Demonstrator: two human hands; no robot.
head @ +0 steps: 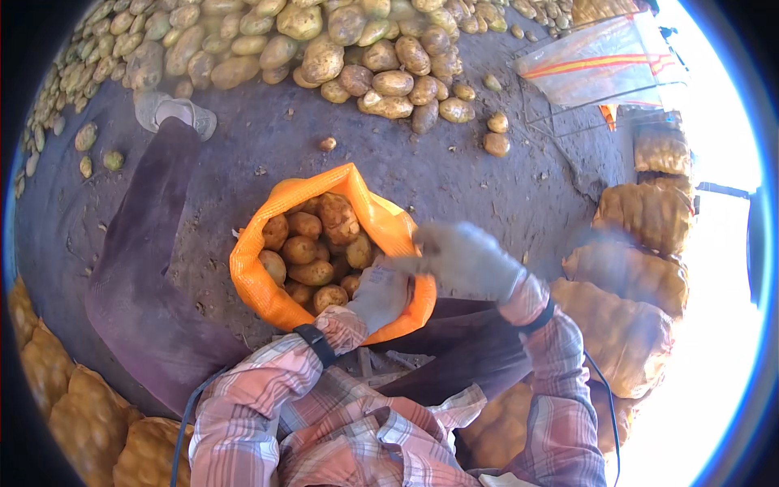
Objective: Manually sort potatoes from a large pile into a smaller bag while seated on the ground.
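An orange mesh sack [266, 298] stands with its mouth wide and its rim rolled outward, between the person's legs. Potatoes [311, 273] lie inside it. My left hand [382, 292], in a grey glove, reaches over the near rim into the right part of the sack's mouth; its fingertips are at the inner right wall, and its grip is not clear. My right hand [465, 259], also gloved and blurred, is at the outer right side of the rim, its fingers close to the left hand's. Whether it pinches the rim cannot be told.
A large heap of loose potatoes [392, 83] spreads across the far side. A few stray potatoes [496, 145] lie on the dark ground sheet [487, 182]. Filled mesh sacks [614, 329] line the right side, and more filled sacks [91, 414] are at the lower left. A whitish striped sack [599, 67] is at upper right.
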